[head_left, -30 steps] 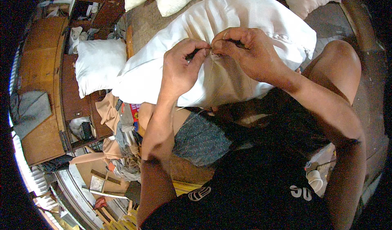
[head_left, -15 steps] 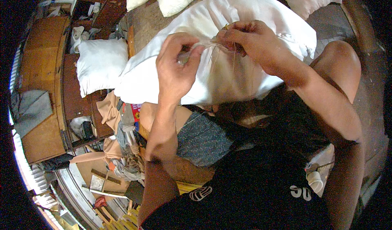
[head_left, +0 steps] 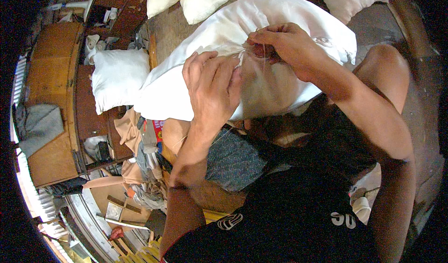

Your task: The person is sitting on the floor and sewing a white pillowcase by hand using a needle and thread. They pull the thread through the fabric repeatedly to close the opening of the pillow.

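Observation:
A large white cushion (head_left: 168, 92) of shiny cloth lies across my lap, its fabric gathered into puckers at the middle. My left hand (head_left: 212, 83) rests over the cushion just left of the gather, back of the hand up, fingers stretched and loosely apart. At the gather, my right hand (head_left: 284, 46) has thumb and fingers pinched together. A thin pale thread (head_left: 264, 53) hangs by its fingers; whether a needle is there too I cannot make out.
A small white pillow (head_left: 120, 78) stands at the left beside a wooden cabinet (head_left: 53, 95). Two cream pillows (head_left: 210, 0) and a pale one (head_left: 352, 0) lie beyond the cushion. Crumpled cloths (head_left: 142, 165) are heaped at lower left, and a white cup (head_left: 361, 208) is at lower right.
My left hand has let go of the gathered cloth and turned back up, fingers straightened. My right hand stays pinched near the gather, shifted slightly. The view has tilted a little.

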Demonstrator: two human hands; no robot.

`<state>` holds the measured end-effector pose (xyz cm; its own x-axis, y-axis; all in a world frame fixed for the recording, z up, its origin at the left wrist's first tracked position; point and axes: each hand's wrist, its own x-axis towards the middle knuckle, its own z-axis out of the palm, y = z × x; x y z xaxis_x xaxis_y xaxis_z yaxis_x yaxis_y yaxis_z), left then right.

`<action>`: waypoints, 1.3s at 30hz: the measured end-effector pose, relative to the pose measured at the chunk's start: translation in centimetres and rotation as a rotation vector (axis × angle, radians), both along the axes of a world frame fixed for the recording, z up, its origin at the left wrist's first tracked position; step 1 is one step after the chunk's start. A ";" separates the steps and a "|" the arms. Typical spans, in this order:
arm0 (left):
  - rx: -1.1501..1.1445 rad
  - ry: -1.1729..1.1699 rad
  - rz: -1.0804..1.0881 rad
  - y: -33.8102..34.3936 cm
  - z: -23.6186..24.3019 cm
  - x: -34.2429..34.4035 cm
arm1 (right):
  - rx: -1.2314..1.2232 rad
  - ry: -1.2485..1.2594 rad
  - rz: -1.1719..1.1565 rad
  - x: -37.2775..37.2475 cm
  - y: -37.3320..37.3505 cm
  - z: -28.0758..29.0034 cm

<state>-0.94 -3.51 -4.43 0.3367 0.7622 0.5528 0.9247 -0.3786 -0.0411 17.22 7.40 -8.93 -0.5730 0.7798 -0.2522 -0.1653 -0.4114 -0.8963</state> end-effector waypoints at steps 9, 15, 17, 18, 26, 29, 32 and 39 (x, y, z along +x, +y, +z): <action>-0.046 -0.045 -0.020 -0.3 0.3 0.5 | 0.057 -0.039 0.001 -0.5 0.6 -1.8; 0.018 -0.141 -0.021 0.5 -1.2 -0.1 | 0.025 -0.091 0.049 -0.6 0.8 -1.0; -0.007 -0.189 0.005 0.2 -1.0 -0.1 | 0.086 -0.120 0.063 -0.3 0.5 0.0; -0.020 -0.213 0.018 0.1 -0.9 -0.1 | 0.171 -0.157 0.068 0.2 0.3 0.6; -0.107 -0.417 0.145 -1.9 1.5 -2.2 | 1.297 -0.602 -0.006 3.4 -0.3 0.5; -0.148 -0.549 0.230 -4.5 2.5 -3.6 | 1.340 -0.635 -0.029 3.6 0.7 0.3; 0.174 -0.639 0.358 -8.0 5.2 -10.8 | 1.435 -0.640 -0.115 4.9 2.1 -1.3; 0.155 -1.565 0.330 -24.1 10.6 -33.1 | 1.281 -0.660 -0.006 5.3 1.1 1.0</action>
